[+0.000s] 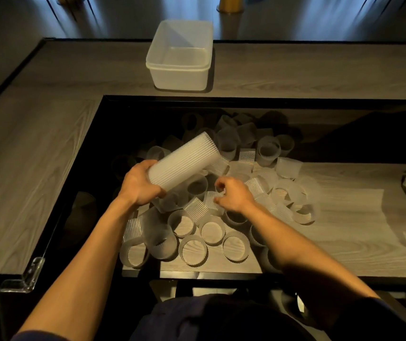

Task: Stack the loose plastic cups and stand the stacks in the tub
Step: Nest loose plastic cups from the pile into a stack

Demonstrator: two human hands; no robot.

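Plastic: gripping tilted stack (184, 161) above pile (283, 193) with left hand (141, 184), pinching loose cup (210, 200) with right hand (235, 195); risking stack sliding apart through tilt.

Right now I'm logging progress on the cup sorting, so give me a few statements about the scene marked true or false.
The tub holds no cups. True.
The left hand grips a stack of cups. True.
The stack stands upright in the tub. False: it is tilted, held above the loose cups.
The right hand rests on the tub. False: it is down among the loose cups, apart from the tub.
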